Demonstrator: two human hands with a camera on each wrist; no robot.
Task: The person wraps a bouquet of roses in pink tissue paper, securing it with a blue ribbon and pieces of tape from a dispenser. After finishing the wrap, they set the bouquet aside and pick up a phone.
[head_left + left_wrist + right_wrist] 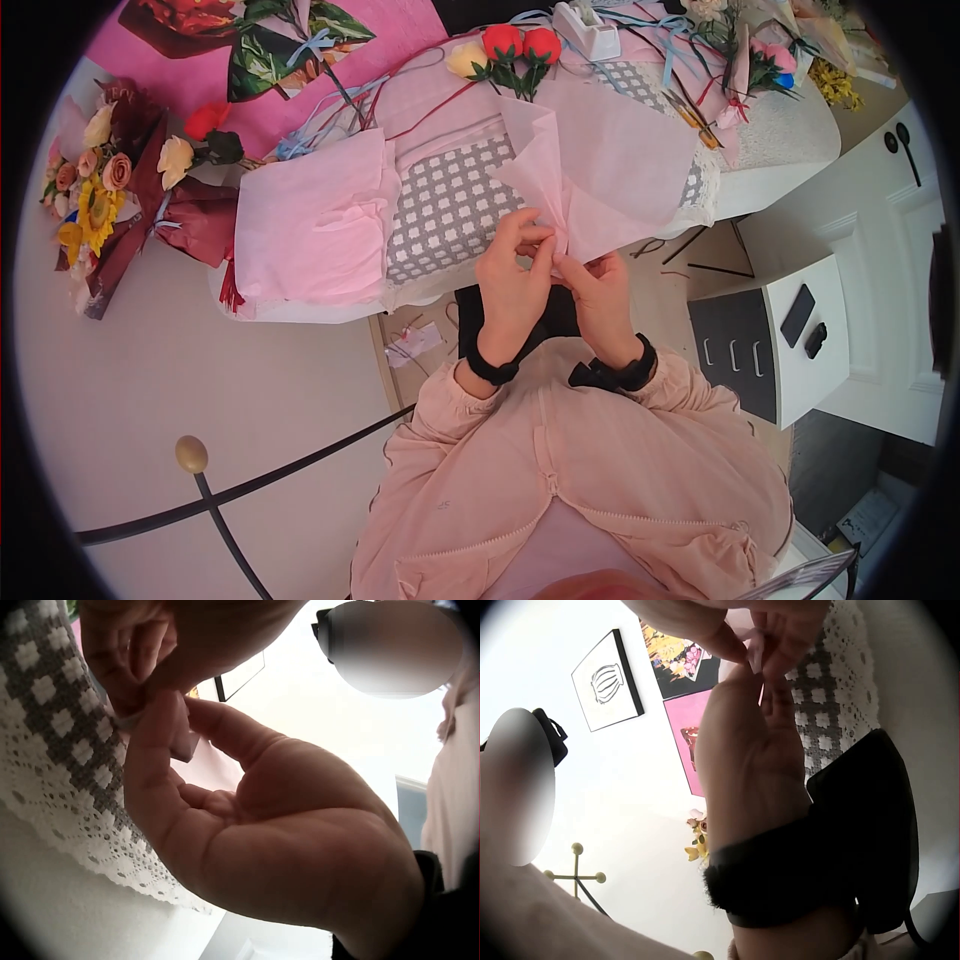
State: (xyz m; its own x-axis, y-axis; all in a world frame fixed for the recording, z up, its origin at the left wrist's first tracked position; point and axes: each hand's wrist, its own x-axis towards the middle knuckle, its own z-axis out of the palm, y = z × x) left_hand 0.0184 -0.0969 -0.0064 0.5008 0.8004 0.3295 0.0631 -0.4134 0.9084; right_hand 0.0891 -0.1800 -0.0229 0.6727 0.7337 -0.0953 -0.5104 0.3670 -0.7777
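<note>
A pale pink wrapping sheet (620,160), gathered into folds at its lower end, stands fanned out over the table's front edge. My left hand (515,285) pinches the gathered end between thumb and fingers, and my right hand (600,300) pinches it close beside. In the left wrist view the left hand (262,817) has thumb and fingertips meeting on the paper. The right wrist view shows a small pink fold (756,652) at the fingertips of the right hand (757,750). Two red roses (522,43) and a cream one (466,60) lie behind the sheet.
A stack of pink paper (310,225) lies left on the patterned cloth (440,210). Wrapped bouquets (100,180) stand far left. Ribbons, a white tape dispenser (587,32), scissors (695,120) and more flowers (770,65) lie along the back and right. A drawer cabinet (735,350) stands right.
</note>
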